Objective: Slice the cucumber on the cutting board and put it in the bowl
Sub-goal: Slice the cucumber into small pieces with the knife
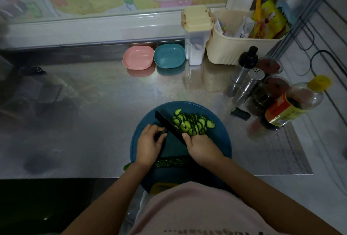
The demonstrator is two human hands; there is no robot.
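Note:
A round blue cutting board (221,140) lies at the counter's front edge. My right hand (201,148) grips a black knife (168,125), its blade angled up and left across the board. Just left of the blade, my left hand (150,143) pinches a short cucumber stub (163,131). A pile of cucumber slices (193,124) spreads to the right of the blade. A long cucumber half (170,162) lies across the board under my wrists. A pink bowl (138,57) and a teal bowl (169,55) stand at the back of the counter.
Steel counter (93,112). A cream-lidded canister (196,35) and a cream basket (238,47) of packets stand at the back right. Shakers (249,84), jars and a yellow-capped sauce bottle (293,103) crowd the right side. A small cucumber end (240,113) lies near them.

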